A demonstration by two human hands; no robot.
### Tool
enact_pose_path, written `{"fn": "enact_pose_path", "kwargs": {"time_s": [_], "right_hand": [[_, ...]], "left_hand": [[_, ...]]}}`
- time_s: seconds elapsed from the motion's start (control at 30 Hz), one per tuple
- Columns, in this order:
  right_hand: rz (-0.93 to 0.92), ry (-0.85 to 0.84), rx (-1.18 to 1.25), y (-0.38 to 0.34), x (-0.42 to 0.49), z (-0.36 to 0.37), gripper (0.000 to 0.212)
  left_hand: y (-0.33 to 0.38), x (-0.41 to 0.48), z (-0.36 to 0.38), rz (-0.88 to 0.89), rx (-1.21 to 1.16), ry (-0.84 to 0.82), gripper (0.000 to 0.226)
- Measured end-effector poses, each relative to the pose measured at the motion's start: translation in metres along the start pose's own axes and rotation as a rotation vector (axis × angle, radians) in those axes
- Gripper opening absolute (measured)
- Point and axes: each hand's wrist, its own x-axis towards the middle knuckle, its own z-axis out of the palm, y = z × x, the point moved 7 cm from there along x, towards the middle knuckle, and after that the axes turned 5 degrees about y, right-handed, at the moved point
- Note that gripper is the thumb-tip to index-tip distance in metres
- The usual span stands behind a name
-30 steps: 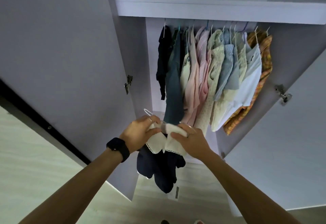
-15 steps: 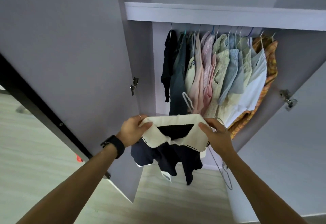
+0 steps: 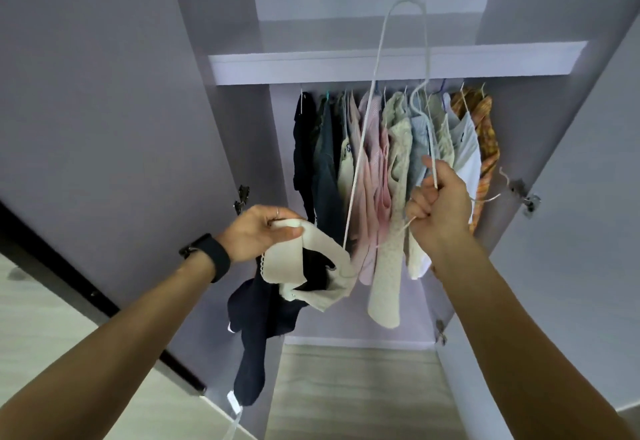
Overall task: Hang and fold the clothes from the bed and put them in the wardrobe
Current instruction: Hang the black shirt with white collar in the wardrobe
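Person stands facing the open wardrobe (image 3: 381,65), both arms raised. Left hand (image 3: 258,231): grip closed, fingers and thumb pinching the cream collar (image 3: 287,263) of a dark navy garment (image 3: 263,318). The garment hangs free from that hand in front of the left door (image 3: 104,110), below the rail and outside the cabinet; a white tag (image 3: 233,401) dangles at its lower end. Black watch (image 3: 207,256) on the left wrist, ring on one finger. Right hand (image 3: 441,207): grip closed in a fist round a white wire hanger (image 3: 408,0), held in front of the hung clothes. The hanger's long loop rises well above the shelf edge; one side of the wire runs down to the far edge of the collar, and whether it passes inside the neck opening cannot be told. Short wire ends stick out on either side of the fist. Behind the hands, a row of hung clothes (image 3: 398,148) fills the rail under the shelf: dark pieces at left, pink, pale green and blue in the middle, white and orange plaid at right. Light wood floor (image 3: 346,387) below.
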Motion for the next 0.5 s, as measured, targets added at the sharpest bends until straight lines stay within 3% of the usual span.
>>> {"fn": "enact_pose_path", "kwargs": {"time_s": [0.1,0.33,0.5], "right_hand": [[0.031,-0.049,0.02,0.014,0.001,0.02,0.02],[0.048,-0.114,-0.081,0.062,0.016,0.036,0.025],[-0.062,-0.113,-0.533,0.078,0.021,0.035,0.029]], "left_hand": [[0.018,-0.004,-0.014,0.029,0.012,0.014,0.009],[0.06,-0.018,-0.049,0.075,-0.102,0.049,0.02],[0.073,-0.026,-0.073,0.112,-0.183,0.139,0.015]]}}
